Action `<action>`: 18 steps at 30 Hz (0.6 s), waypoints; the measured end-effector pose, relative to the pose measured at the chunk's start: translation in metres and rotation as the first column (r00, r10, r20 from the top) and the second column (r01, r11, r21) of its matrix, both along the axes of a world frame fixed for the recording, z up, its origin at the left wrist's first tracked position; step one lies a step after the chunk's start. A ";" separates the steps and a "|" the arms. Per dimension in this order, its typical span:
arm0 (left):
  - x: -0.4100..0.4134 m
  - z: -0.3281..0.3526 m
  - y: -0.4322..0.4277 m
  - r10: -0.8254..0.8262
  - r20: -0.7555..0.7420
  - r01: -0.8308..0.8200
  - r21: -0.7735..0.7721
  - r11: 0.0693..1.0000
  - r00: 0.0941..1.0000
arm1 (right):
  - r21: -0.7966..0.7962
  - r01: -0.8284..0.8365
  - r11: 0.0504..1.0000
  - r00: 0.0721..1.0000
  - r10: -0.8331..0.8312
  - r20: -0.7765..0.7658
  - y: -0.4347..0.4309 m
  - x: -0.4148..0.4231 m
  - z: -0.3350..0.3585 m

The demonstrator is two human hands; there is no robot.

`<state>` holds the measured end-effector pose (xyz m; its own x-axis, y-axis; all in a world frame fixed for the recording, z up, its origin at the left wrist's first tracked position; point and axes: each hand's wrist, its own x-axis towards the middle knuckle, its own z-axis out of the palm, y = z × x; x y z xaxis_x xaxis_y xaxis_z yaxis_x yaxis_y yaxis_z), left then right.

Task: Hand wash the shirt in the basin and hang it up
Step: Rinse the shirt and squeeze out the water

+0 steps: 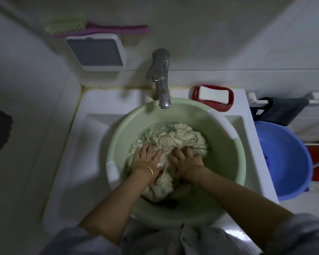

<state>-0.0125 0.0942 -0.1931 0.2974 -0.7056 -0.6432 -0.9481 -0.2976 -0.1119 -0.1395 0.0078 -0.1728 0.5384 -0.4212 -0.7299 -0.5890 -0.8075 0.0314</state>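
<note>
A cream shirt lies bunched and wet in a pale green basin that sits in the white sink. Water covers part of the cloth. My left hand, with a gold bangle at the wrist, presses flat on the shirt with fingers spread. My right hand rests beside it, fingers curled into the cloth. Both hands are on the middle of the bundle, close together.
A chrome tap hangs over the basin's far rim. A white soap bar in a red dish stands at the back right. A blue tub sits to the right of the sink. A brush lies on the wall ledge.
</note>
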 end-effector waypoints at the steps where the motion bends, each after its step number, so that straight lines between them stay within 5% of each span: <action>1: 0.002 0.006 -0.004 -0.005 -0.018 0.005 0.015 1.000 1.000 | -0.034 -0.005 0.999 0.999 0.007 0.047 -0.006 -0.002 0.001; 7: -0.018 0.046 -0.008 0.006 -0.051 -0.029 -0.461 0.887 0.999 | -0.185 0.092 0.978 0.907 -0.006 0.421 0.012 -0.008 0.032; 10: -0.036 0.044 0.002 0.064 -0.349 -0.137 -0.188 0.973 0.935 | 0.022 0.068 0.997 0.965 -0.071 0.254 0.022 -0.010 0.027; 12: -0.041 0.042 0.009 0.047 -0.269 -0.064 -0.052 0.997 0.962 | 0.079 -0.020 0.997 0.996 0.013 0.086 0.023 -0.016 0.019; 14: -0.038 0.044 0.011 0.014 -0.230 -0.030 -0.067 0.997 0.973 | 0.031 -0.027 0.999 0.999 0.026 0.025 0.021 -0.023 0.015; 18: 0.002 0.060 0.008 0.211 -0.218 -0.267 -0.274 0.924 0.953 | -0.050 0.115 0.992 0.992 -0.112 0.050 0.010 -0.030 0.005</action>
<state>-0.0107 0.1018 -0.1326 0.3799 -0.7946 -0.4736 -0.8400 -0.5108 0.1833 -0.1694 0.0175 -0.1677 0.5182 -0.5186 -0.6801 -0.6788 -0.7332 0.0419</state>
